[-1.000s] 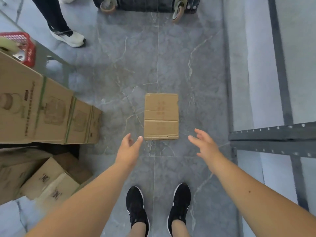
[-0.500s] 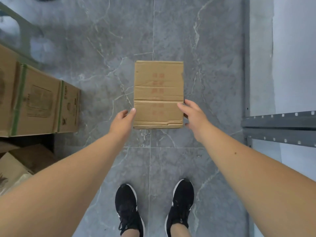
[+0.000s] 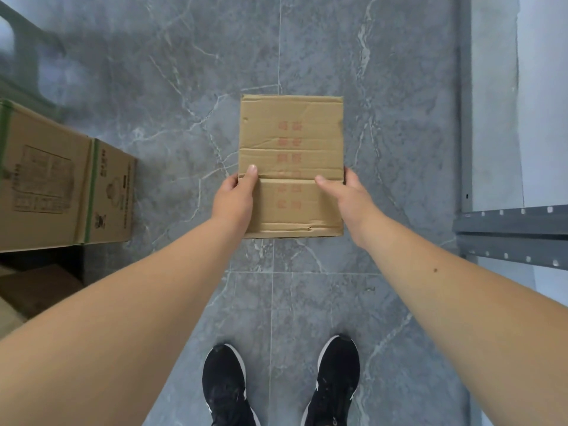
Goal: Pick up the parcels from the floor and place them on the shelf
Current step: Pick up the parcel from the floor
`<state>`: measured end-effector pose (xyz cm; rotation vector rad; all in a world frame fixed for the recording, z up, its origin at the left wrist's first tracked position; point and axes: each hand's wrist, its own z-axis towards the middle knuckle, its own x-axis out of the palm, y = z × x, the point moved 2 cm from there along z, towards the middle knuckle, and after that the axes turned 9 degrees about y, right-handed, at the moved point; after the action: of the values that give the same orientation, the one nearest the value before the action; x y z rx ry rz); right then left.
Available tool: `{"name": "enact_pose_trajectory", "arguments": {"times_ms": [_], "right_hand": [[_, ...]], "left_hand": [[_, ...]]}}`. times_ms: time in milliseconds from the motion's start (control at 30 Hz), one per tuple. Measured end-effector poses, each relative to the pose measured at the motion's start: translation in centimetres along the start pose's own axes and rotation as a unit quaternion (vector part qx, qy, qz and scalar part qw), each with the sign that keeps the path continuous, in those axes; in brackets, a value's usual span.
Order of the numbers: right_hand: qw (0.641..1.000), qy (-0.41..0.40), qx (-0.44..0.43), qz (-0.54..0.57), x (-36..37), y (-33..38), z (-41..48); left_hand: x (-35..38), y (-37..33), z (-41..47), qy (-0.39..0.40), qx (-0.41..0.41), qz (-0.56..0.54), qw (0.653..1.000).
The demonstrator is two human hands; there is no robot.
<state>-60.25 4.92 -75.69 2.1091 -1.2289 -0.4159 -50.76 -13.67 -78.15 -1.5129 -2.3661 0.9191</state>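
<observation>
Since the earlier frame, both hands have been brought further onto the parcel [image 3: 292,139]: only its lower side edges were touched then, and now both thumbs are laid across its top face.

The parcel, a flat brown cardboard box with faded red print, is seen at the centre of the frame over the grey marbled floor [image 3: 399,87]. Whether it has been raised clear of the tiles cannot be told.

The left hand [image 3: 235,199] is clamped on the parcel's left edge, towards the lower end. Its thumb [image 3: 252,171] is pressed flat on the top face by the crease, and its fingers are curled out of sight under the edge. The right hand [image 3: 345,195] is clamped on the opposite edge in the same way. Its thumb [image 3: 322,180] is stretched inward along the crease, and a fingertip is seen wrapped round the right side.

Grey metal shelf [image 3: 510,238] beams are seen at the right edge of the frame, well apart from the parcel. A large printed carton [image 3: 61,182] with green tape is seen at the left edge. Two black shoes [image 3: 224,385] are planted at the bottom centre, below the parcel.
</observation>
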Motion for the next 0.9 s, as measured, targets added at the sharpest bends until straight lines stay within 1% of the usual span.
{"name": "enact_pose_trajectory", "arguments": {"times_ms": [200, 400, 900], "right_hand": [[1.000, 0.005, -0.007, -0.021, 0.1, -0.1, -0.6], [1.000, 0.004, -0.020, -0.020, -0.1, 0.9, -2.6], [0.997, 0.004, -0.072, -0.026, 0.3, 8.6, -11.1]], "left_hand": [[0.0, 0.0, -0.9, 0.011, -0.015, -0.014, 1.000], [0.0, -0.6, -3.2, 0.005, 0.001, -0.005, 1.000], [-2.0, -6.8, -11.1, 0.005, 0.059, -0.027, 0.998]]}}
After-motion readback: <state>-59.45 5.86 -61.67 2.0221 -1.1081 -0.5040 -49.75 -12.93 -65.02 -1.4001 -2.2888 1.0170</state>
